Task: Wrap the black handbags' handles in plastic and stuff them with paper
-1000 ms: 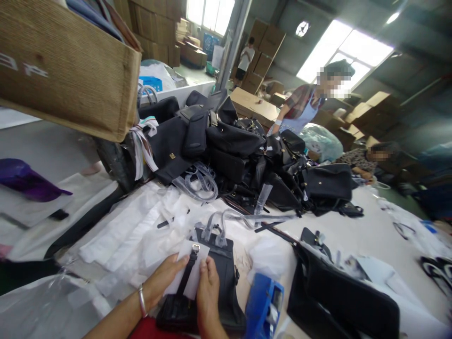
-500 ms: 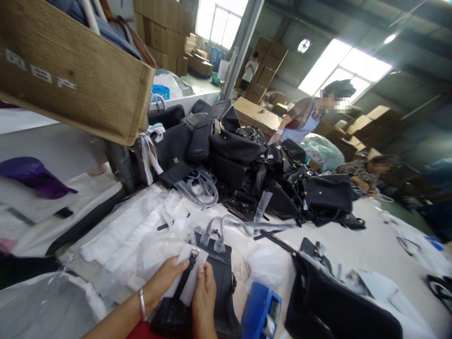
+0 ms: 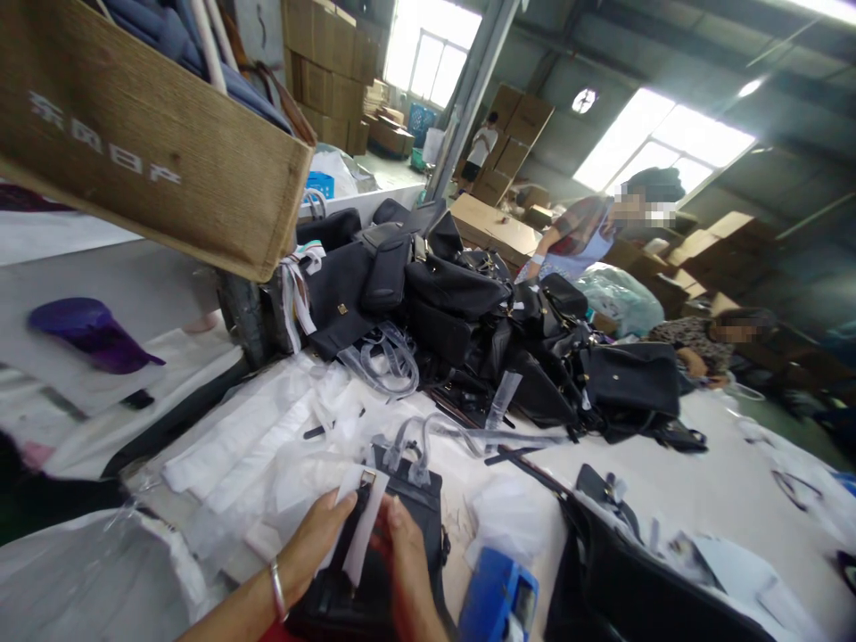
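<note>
A small black handbag [image 3: 415, 513] lies on the table in front of me, its handles wrapped in clear plastic. A black strap with a gold buckle [image 3: 366, 480] runs down its front, with a white sheet of wrapping paper [image 3: 365, 530] folded round the strap. My left hand [image 3: 314, 539], a bangle on its wrist, pinches the left edge of the paper. My right hand [image 3: 401, 562] presses the paper's right edge against the strap.
A blue tape dispenser [image 3: 498, 602] stands just right of the bag. Another black bag [image 3: 642, 580] lies at the lower right. A heap of black bags [image 3: 481, 330] fills the table's middle. A cardboard box [image 3: 147, 152] overhangs at upper left. Two people work at the far right.
The paper has been folded narrower round the strap, and both hands have closed in on it. The view has tilted slightly upward.
</note>
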The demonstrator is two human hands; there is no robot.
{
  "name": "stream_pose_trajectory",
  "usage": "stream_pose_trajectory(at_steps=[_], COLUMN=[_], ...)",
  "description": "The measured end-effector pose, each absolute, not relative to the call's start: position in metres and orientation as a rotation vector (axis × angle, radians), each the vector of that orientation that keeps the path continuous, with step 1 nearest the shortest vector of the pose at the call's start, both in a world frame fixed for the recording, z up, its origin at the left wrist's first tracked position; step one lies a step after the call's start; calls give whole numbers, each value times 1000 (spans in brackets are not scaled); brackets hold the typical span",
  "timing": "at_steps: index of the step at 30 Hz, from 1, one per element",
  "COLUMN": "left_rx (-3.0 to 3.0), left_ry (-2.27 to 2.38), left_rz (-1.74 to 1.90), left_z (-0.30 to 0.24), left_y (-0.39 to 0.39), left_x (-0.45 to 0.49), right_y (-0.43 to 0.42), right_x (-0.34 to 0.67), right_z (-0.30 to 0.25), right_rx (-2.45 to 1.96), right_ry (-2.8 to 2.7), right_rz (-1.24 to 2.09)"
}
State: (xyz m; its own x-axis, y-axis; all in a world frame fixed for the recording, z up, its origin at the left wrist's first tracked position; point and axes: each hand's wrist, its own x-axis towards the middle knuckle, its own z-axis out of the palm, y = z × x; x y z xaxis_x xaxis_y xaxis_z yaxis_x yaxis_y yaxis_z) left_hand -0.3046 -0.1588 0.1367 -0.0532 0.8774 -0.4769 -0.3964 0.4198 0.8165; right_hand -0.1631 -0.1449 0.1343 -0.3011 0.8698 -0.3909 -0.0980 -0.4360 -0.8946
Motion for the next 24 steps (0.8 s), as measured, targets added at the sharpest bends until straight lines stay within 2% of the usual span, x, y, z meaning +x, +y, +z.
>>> stream_pose_trajectory(at_steps=[17, 24], left_rx=[545, 608], left_ry=[1180, 1420], left_rz=[1109, 1130], left_z=[145, 136], left_y=[-154, -150], left_x=[-306, -294], right_y=[-139, -141], right_x=[-166, -169], right_z=[121, 125], right_rx=[-1162, -1191], right_ry=[-1019, -1106], right_rz=[1829, 1784])
